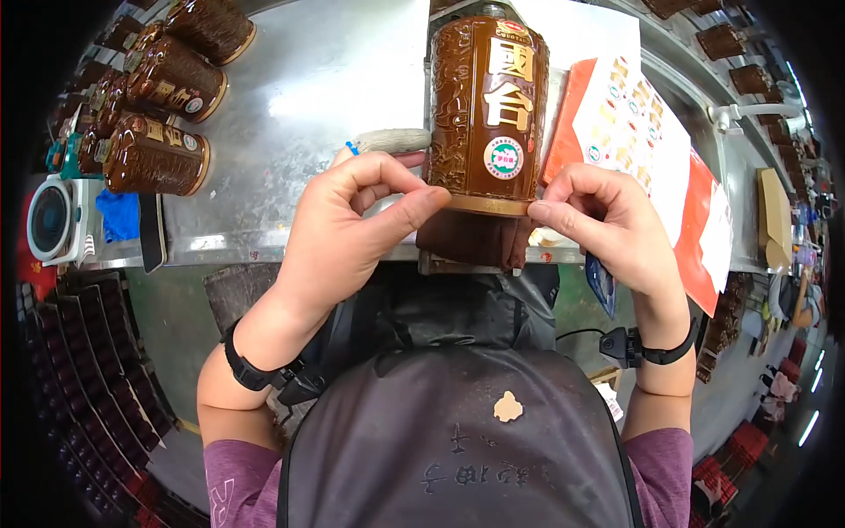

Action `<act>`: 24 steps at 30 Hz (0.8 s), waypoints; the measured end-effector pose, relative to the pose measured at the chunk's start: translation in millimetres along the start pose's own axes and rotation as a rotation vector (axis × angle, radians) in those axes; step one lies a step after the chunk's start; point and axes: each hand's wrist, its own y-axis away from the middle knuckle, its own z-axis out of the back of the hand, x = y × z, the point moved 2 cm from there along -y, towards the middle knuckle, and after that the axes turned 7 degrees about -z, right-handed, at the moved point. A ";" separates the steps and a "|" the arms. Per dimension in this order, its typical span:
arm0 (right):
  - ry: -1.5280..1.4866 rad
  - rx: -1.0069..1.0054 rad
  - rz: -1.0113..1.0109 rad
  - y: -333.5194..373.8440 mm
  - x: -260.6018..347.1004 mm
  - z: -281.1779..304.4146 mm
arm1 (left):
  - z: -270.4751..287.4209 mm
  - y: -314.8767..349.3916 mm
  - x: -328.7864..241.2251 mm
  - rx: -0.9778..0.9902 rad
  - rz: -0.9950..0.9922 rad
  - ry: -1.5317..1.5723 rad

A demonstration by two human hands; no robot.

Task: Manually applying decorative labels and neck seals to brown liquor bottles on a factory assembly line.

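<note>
A glossy brown bottle (453, 114) with raised gold characters, a round white-and-green sticker and a gold band at its base lies on the bench, base toward me. My left hand (361, 207) pinches at the left end of the gold band, thumb against the edge. At the band's right end, my right hand (603, 216) has thumb and forefinger closed on the edge. The other fingers of both hands are curled and partly hidden. Beneath the base a folded dark brown cloth (466, 242) hangs at the bench edge.
Several similar bottles (158, 158) lie at the left on the metal bench (290, 106). A grey rod-shaped thing (392, 141) with a blue end lies behind my left hand. Sticker sheets (638, 123) on orange-and-white paper are at the right. A small round-faced device (57, 220) sits far left.
</note>
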 end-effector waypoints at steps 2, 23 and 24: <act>-0.002 0.002 0.003 -0.9 -1.5 -0.6 | 0.1 1.1 1.0 0.003 0.094 0.131; 0.127 -0.027 0.033 -4.9 7.4 -3.8 | 7.9 2.8 19.3 -0.020 0.169 0.215; 0.134 -0.023 0.019 -4.9 8.0 -4.1 | 7.8 2.9 20.0 -0.015 0.174 0.201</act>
